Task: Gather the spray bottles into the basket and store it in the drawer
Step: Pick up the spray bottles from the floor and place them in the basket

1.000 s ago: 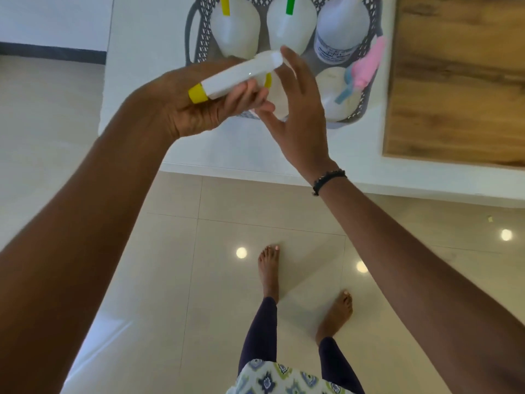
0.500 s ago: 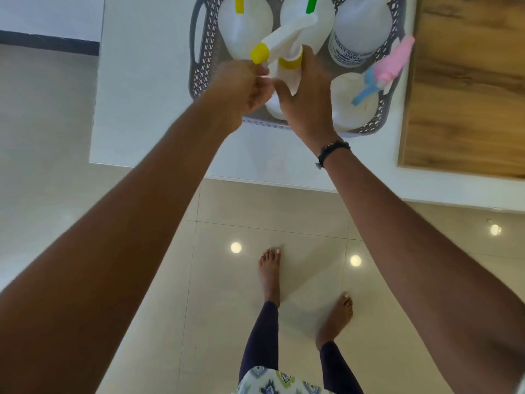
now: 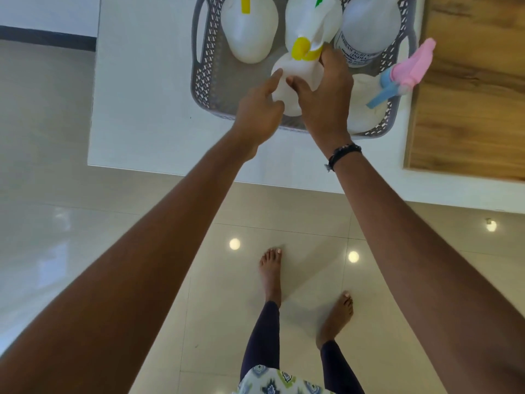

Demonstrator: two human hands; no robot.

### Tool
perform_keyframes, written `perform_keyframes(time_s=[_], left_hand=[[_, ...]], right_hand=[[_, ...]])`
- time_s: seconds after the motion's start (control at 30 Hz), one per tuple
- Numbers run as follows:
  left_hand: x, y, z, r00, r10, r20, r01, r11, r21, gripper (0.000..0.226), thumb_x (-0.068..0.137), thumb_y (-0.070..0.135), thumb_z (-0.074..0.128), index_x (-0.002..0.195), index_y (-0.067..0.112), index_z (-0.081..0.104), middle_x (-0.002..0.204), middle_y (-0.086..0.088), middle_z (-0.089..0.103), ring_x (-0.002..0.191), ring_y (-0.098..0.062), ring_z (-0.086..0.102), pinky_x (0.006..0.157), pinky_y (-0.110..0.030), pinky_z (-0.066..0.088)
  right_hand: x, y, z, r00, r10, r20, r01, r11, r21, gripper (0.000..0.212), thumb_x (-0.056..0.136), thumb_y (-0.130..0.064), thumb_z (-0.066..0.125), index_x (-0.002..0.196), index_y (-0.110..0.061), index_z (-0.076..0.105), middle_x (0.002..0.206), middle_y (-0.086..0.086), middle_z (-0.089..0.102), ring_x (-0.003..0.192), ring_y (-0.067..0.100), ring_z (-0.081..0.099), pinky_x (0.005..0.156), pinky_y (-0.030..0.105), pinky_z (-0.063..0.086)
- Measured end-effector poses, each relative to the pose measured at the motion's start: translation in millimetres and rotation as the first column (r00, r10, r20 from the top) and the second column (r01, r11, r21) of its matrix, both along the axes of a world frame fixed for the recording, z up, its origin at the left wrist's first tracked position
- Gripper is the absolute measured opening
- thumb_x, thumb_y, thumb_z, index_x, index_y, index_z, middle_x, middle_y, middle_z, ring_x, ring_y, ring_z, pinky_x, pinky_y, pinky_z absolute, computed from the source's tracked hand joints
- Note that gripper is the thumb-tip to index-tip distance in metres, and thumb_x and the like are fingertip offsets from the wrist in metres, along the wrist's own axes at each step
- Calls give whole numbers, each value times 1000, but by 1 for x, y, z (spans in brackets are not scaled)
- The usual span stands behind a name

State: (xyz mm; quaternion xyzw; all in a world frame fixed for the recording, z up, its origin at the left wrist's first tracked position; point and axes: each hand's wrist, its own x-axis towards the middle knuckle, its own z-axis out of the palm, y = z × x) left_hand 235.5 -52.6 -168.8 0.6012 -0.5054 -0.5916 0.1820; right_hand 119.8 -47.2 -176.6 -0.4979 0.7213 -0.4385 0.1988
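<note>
A grey perforated basket (image 3: 199,89) stands on the white counter (image 3: 142,109) with several white spray bottles upright in it. My right hand (image 3: 326,103) grips the body of the yellow-nozzle spray bottle (image 3: 289,72), which stands in the basket's front left part. My left hand (image 3: 260,112) is at that bottle's left side, with only the index fingertip touching it. Behind it are a yellow-trigger bottle (image 3: 250,32), a green-trigger bottle (image 3: 301,24) and a labelled bottle (image 3: 369,27). A pink-and-blue-headed bottle (image 3: 409,69) stands at the front right. No drawer is in view.
A wooden panel (image 3: 468,95) lies on the counter right of the basket. The counter's front edge runs just below my wrists. Below it is glossy tiled floor (image 3: 113,223), where my bare feet (image 3: 271,268) stand.
The yellow-nozzle bottle has gone from being held sideways above the basket to standing upright inside it. My left hand has let go of the nozzle and dropped to the bottle's side.
</note>
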Motion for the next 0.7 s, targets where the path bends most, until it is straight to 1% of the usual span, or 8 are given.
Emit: perform_keyframes(time_s=[0.17,0.27,0.33,0.4,0.47,0.57,0.63,0.7], left_hand=[[-4,0,2,999,19,28,-19,1000,-4,59,84,14,52,142,26,42,130,4,60,110,-15,61,95,-39,53],[-5,0,3,998,-7,58,9,999,-34,59,87,12,49,143,25,39,129,2,60,111,-16,60,97,-33,51],[-6,1,4,998,-6,69,8,1000,-28,59,89,8,46,145,23,35,135,-4,56,105,-14,57,90,-24,49],[-7,1,4,997,0,82,4,999,-42,59,89,8,46,145,23,35,134,-8,56,100,-14,56,87,-23,48],[-8,0,2,996,1,89,4,998,-59,59,89,10,48,145,24,36,131,-2,59,111,-15,58,91,-25,50],[-8,2,2,995,-13,97,17,999,-42,61,89,10,46,147,27,32,141,4,50,121,-12,51,82,-16,46],[-8,3,3,995,-8,103,12,999,-34,62,90,9,45,147,27,30,144,3,47,118,-11,50,69,-3,44],[-9,3,4,995,-4,103,8,999,-38,63,90,9,45,147,27,29,143,-1,49,119,-16,52,66,-2,43]], right_hand=[[-4,-1,6,1000,10,10,-11,999,42,39,68,-11,73,104,1,63,101,8,68,94,20,62,82,25,50],[-3,0,6,1000,30,-5,-29,997,68,44,70,-8,72,111,1,61,107,9,68,100,21,61,87,28,50],[3,7,6,999,29,-37,-25,995,92,53,73,-4,68,123,2,53,118,13,63,110,25,58,94,30,47],[12,25,7,999,6,-37,-2,996,94,56,78,0,62,132,2,46,126,16,57,118,26,53,98,28,43],[18,55,10,996,-31,-80,34,999,32,43,83,2,59,125,2,51,119,16,58,112,24,55,97,29,46],[14,96,6,973,-178,-146,172,984,-53,27,86,-10,66,109,2,57,108,16,56,100,25,56,87,36,51],[1,102,0,936,-325,-134,323,946,-42,44,81,-21,73,113,1,54,113,18,52,104,27,53,89,34,49],[-13,94,-3,917,-384,-109,384,923,-25,62,77,-30,76,123,2,50,121,18,51,111,27,51,94,27,47]])
